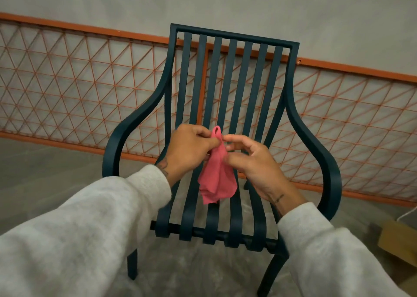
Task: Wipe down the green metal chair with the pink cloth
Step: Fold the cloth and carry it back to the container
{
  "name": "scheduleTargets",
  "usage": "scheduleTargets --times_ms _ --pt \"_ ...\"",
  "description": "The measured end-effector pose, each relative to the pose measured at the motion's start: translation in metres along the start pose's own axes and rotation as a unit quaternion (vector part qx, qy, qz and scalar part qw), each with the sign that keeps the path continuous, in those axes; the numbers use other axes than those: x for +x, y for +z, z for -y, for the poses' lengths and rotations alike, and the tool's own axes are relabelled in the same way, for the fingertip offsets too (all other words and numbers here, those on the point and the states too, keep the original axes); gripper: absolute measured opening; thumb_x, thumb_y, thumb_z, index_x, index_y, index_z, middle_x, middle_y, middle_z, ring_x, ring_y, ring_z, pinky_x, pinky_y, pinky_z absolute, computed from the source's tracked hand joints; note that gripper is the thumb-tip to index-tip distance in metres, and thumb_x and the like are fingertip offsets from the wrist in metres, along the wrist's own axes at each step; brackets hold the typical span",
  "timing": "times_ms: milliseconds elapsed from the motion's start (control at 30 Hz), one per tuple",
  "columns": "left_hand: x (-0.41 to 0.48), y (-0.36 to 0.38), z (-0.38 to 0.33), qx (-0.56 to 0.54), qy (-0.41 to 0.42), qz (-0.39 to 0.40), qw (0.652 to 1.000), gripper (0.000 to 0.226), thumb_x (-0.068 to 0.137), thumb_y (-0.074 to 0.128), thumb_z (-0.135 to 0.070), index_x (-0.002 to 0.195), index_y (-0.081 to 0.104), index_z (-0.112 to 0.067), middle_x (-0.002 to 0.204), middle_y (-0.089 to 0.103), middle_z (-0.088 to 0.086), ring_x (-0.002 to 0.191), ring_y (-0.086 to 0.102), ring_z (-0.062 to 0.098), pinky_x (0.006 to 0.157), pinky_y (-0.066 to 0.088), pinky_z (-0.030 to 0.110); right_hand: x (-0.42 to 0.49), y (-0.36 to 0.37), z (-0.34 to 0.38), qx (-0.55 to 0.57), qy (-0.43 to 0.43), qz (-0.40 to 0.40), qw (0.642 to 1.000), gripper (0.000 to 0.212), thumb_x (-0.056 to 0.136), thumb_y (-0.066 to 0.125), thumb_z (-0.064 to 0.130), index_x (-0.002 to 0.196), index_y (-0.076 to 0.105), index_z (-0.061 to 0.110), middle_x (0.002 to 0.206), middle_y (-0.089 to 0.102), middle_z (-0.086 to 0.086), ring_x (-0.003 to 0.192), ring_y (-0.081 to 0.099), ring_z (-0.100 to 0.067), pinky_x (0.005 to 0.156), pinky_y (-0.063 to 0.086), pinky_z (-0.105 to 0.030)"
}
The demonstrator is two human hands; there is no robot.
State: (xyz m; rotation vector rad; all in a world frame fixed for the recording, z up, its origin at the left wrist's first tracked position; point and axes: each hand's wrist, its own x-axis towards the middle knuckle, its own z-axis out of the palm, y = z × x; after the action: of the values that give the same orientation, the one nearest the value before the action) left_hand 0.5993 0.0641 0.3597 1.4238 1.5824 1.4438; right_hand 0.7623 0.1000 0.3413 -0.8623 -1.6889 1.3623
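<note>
A dark green metal chair [228, 75] with a slatted back and seat and curved armrests faces me in the middle of the view. Above its seat I hold a small pink cloth [216, 179] between both hands; it hangs down in loose folds without touching the slats. My left hand [191, 147] pinches the cloth's upper left side. My right hand [255, 163] pinches its right edge with thumb and fingertips. Both forearms are in grey sleeves.
An orange wire-mesh fence panel [67, 89] runs behind the chair against a grey wall. The floor is grey concrete. A brown cardboard box [399, 240] lies on the floor at the right, close to the chair's right front leg.
</note>
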Motion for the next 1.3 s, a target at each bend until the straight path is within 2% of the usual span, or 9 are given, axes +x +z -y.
scheduleTargets --times_ms 100,267,500,667,833,933,1033,1133,1300 --pt "0.007 -0.006 -0.004 -0.032 -0.009 -0.023 0.999 0.006 0.086 0.07 -0.012 0.086 0.075 -0.008 0.088 0.075 0.008 0.082 0.074 0.022 0.073 0.062 0.041 -0.003 0.0 -0.011 -0.067 0.042 0.004 0.997 0.031 0.081 0.076 0.005 0.108 0.066 0.016 0.105 0.069 -0.008 0.091 0.071 -0.023 0.078 0.06 -0.034" --pt "0.02 -0.025 -0.006 -0.014 -0.024 0.046 0.999 0.01 0.09 0.064 -0.01 0.094 0.072 -0.01 0.1 0.071 0.01 0.094 0.071 0.025 0.079 0.061 0.04 -0.004 -0.015 -0.005 0.02 0.046 -0.039 0.998 0.011 0.086 0.071 0.012 0.095 0.071 0.006 0.087 0.074 -0.006 0.083 0.071 -0.019 0.073 0.061 -0.033" --pt "0.024 -0.048 0.009 0.134 -0.013 0.113 0.984 0.01 0.093 0.061 -0.014 0.097 0.07 -0.014 0.097 0.07 0.005 0.091 0.068 0.02 0.075 0.057 0.031 0.012 -0.057 0.024 -0.001 0.032 -0.144 0.989 0.014 0.089 0.069 0.014 0.1 0.076 0.012 0.101 0.072 -0.006 0.099 0.067 -0.025 0.074 0.059 -0.032" --pt "0.026 -0.058 0.006 0.349 0.047 0.216 0.911 0.016 0.082 0.071 -0.016 0.094 0.066 -0.024 0.096 0.066 -0.005 0.09 0.063 0.014 0.082 0.054 0.031 0.018 -0.077 0.039 -0.113 0.022 -0.131 0.985 0.009 0.088 0.071 0.014 0.092 0.078 0.016 0.104 0.071 -0.004 0.104 0.063 -0.027 0.089 0.057 -0.049" --pt "0.02 -0.056 0.022 0.433 0.015 0.256 0.864 0.014 0.084 0.068 -0.024 0.076 0.056 -0.026 0.077 0.057 -0.006 0.068 0.055 0.008 0.058 0.04 0.019 0.02 -0.09 0.045 -0.145 0.011 -0.152 0.978 0.012 0.091 0.067 0.018 0.097 0.077 0.015 0.102 0.069 -0.002 0.098 0.063 -0.022 0.082 0.056 -0.04" --pt "0.021 -0.063 0.032 0.343 -0.003 0.248 0.906 0.007 0.088 0.064 -0.022 0.084 0.06 -0.025 0.086 0.062 -0.004 0.08 0.061 0.011 0.067 0.046 0.02 0.02 -0.1 0.039 -0.169 0.027 -0.183 0.968 0.012 0.092 0.067 0.019 0.096 0.076 0.013 0.099 0.069 -0.003 0.092 0.063 -0.02 0.075 0.056 -0.037" --pt "0.026 -0.071 0.031 0.139 -0.07 0.184 0.971 0.011 0.092 0.059 -0.016 0.101 0.066 -0.015 0.105 0.065 0.005 0.098 0.064 0.021 0.085 0.055 0.034 0.016 -0.109 0.031 -0.156 0.073 -0.196 0.965 0.009 0.093 0.063 0.012 0.099 0.071 0.012 0.102 0.066 -0.006 0.085 0.061 -0.019 0.066 0.054 -0.035" --pt "0.031 -0.074 0.024 -0.034 -0.151 0.109 0.982 0.013 0.091 0.064 -0.017 0.104 0.062 -0.013 0.112 0.064 0.01 0.099 0.065 0.025 0.081 0.057 0.038 0.012 -0.112 0.029 -0.093 0.13 -0.175 0.971 0.012 0.092 0.06 0.005 0.094 0.068 0.013 0.097 0.064 -0.008 0.079 0.062 -0.02 0.057 0.053 -0.031" --pt "0.042 -0.062 0.003 -0.015 -0.1 0.025 0.995 0.025 0.081 0.074 -0.016 0.103 0.064 -0.01 0.109 0.066 0.011 0.1 0.067 0.029 0.085 0.058 0.043 0.011 -0.093 0.049 0.022 0.15 -0.06 0.987 0.02 0.087 0.048 -0.005 0.087 0.067 0.002 0.082 0.067 -0.011 0.069 0.072 -0.021 0.061 0.059 -0.03"
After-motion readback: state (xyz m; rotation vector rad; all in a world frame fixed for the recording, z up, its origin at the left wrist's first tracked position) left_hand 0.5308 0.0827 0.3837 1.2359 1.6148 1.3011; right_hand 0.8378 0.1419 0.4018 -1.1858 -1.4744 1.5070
